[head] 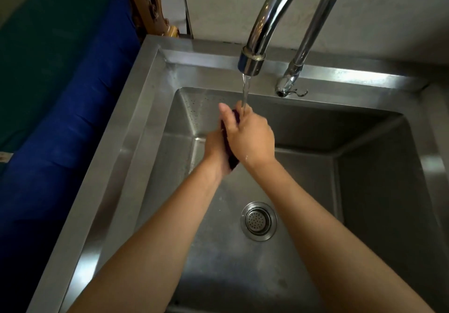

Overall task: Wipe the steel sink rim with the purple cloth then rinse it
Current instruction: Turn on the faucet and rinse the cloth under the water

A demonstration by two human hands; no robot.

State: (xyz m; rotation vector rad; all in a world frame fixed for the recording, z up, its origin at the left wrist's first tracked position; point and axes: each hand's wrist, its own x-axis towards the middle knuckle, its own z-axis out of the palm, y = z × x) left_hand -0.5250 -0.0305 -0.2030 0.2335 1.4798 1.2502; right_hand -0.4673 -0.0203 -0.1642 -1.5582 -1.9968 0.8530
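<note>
The purple cloth (232, 158) is bunched into a dark roll over the sink basin, sandwiched between both hands, with only its top end and lower edge peeking out. The right hand (251, 139) lies over it, thumb stretched up along the roll; its fingers wrap round the far side and are mostly hidden. The left hand (215, 153) cups the lower end from underneath, fingers curled around the fabric. A thin stream of water (246, 89) drops from the tap (252, 62) straight onto the top of the cloth and the right hand's knuckles.

So this looks like the rinse step, with the wiping of the sink rim (136, 108) apparently behind them. The rim shows a few droplets near its back left corner. Next comes, most likely, a firm squeeze or wring over the drain (259, 221), turning the roll so the water reaches every fold, then a free hand to the tap lever (289, 84) to shut it off.
</note>
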